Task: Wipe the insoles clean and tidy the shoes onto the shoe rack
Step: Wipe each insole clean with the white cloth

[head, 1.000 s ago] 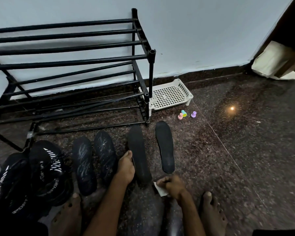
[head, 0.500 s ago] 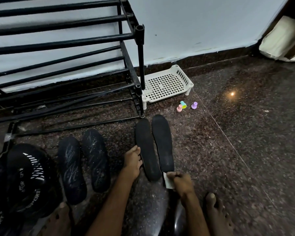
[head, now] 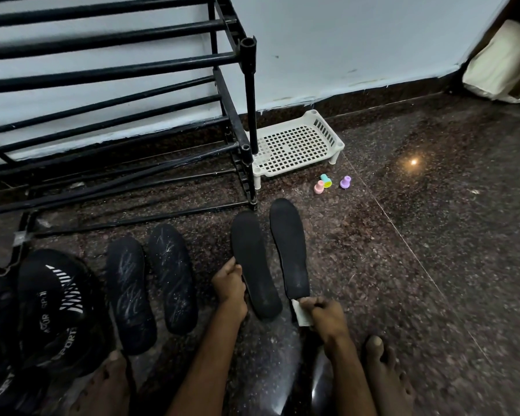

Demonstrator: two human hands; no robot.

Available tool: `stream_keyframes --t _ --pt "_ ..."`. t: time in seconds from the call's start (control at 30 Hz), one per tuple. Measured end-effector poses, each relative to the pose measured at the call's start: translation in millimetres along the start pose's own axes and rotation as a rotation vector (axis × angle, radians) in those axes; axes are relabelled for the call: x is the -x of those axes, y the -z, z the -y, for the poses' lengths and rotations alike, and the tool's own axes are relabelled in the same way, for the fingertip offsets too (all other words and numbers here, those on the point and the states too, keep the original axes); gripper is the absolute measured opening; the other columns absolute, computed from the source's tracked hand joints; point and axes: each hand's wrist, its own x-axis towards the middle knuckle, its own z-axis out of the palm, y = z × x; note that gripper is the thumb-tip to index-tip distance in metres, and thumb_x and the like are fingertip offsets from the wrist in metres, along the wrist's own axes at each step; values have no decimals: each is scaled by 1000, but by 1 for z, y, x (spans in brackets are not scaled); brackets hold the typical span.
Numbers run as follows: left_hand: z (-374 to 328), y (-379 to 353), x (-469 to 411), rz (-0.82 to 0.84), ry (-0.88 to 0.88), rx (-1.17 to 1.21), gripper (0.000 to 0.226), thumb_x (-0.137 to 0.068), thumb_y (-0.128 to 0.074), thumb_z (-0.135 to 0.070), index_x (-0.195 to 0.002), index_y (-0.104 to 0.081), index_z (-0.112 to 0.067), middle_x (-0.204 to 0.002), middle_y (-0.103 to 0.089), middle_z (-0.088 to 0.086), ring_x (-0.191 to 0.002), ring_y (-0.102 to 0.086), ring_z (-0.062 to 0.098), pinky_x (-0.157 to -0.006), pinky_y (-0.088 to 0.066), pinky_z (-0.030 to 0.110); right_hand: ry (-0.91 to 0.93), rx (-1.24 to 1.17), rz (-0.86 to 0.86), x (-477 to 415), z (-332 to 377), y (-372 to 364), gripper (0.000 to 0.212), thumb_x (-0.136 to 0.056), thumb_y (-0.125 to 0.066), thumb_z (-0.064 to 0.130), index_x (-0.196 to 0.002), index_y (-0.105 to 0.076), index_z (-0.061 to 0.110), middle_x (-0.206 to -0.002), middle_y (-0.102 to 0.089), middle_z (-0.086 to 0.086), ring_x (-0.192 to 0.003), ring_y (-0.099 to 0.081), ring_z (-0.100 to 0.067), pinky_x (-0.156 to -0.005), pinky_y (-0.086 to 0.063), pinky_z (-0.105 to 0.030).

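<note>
Standing over the scene, the rack (head: 117,94) fills the far left against the wall, its bars bare as far as can be seen; its left end runs out of view. On the floor (head: 433,265) in front of it, near the left edge, sit the shoes (head: 51,307), dark and partly cut off, so I cannot tell how many there are. Right of them lie two scuffed insoles (head: 150,283) side by side, then two plain black ones nearer the middle.

This looks like the wiping step. The left hand (head: 230,285) rests on the edge of the left black insole (head: 254,265), fingers curled against it as if to steady it; whether it really grips is hard to say. The right hand (head: 324,315) is closed on a small pale wipe (head: 301,314), touching the near end of the right black insole (head: 290,250).

Next, I judge, the wipe should run up that insole toward its far tip, with the heel held so it does not slide on the polished floor. No shoe is on the rack yet.

A white tray (head: 297,145) sits by the rack's right leg, with three small coloured pegs (head: 327,183) just in front; what they are I cannot tell. Dim light blurs the wipe's material and any dirt on the black insoles.
</note>
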Motion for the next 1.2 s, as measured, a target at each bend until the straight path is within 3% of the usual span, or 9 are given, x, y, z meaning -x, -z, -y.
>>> stream_keyframes --t 0.1,0.23,0.33,0.43,0.57,0.67,0.83,0.97,1.2 --pt "-7 -3 -1 -20 -33 9 35 -100 -49 -1 -134 -56 -3 -127 -63 14 -112 -62 27 -99 -49 39 12 -32 -8 0 4 1 22 -83 -72 10 -63 -73 16 -69 -73 0 -74 -66 -20 -87 -54 -46" --pt "-15 -8 -4 -6 -61 -31 36 -100 -47 2 -136 -54 0 -129 -62 15 -118 -59 28 -103 -47 40 28 17 10 -1 -1 1 7 -76 -73 27 -70 -76 26 -72 -74 2 -80 -69 -22 -88 -55 -47" --pt "-11 -10 -7 21 -108 -139 37 -101 -46 1 -137 -53 -1 -132 -61 12 -120 -58 27 -105 -47 42 39 42 48 -6 -9 2 15 -68 -68 40 -77 -77 32 -74 -75 3 -84 -71 -24 -87 -56 -47" --pt "-14 -11 -4 -6 -206 -288 38 -99 -47 1 -137 -52 2 -140 -55 15 -125 -55 28 -107 -45 42 28 -32 26 2 6 3 11 -83 -73 23 -73 -77 18 -71 -74 2 -78 -69 -22 -80 -57 -41" --pt "-32 18 -2 -179 -397 -511 37 -98 -53 -6 -135 -57 -3 -132 -55 15 -111 -58 31 -103 -45 37 34 -233 90 15 34 -8 19 -84 -74 28 -80 -76 9 -81 -74 -7 -77 -66 -22 -72 -55 -37" --pt "-49 65 -4 -345 -489 -541 30 -97 -54 -7 -125 -65 -8 -121 -58 18 -100 -59 36 -90 -46 38 26 -421 273 34 55 -27 11 -91 -67 14 -95 -72 5 -83 -72 -7 -71 -65 -14 -61 -52 -24" --pt "-71 134 -8 -523 -429 -656 27 -96 -52 -13 -119 -65 -12 -119 -59 20 -99 -59 42 -82 -47 44 49 -430 363 53 61 -62 27 -85 -71 2 -108 -64 -9 -86 -67 -17 -67 -62 -21 -57 -52 -27" --pt "-70 152 -12 -453 -402 -784 26 -94 -57 -18 -118 -64 -11 -116 -62 19 -101 -60 41 -84 -48 43 113 -378 307 69 47 -84 10 -86 -70 2 -90 -65 -5 -72 -65 -12 -59 -60 -16 -55 -51 -25" --pt "-55 143 -13 -338 -276 -963 44 -93 -65 -31 -129 -54 -7 -133 -45 19 -113 -54 43 -94 -45 47 213 -178 252 82 21 -86 13 -87 -70 3 -84 -66 -8 -72 -66 -14 -63 -58 -18 -57 -49 -26"
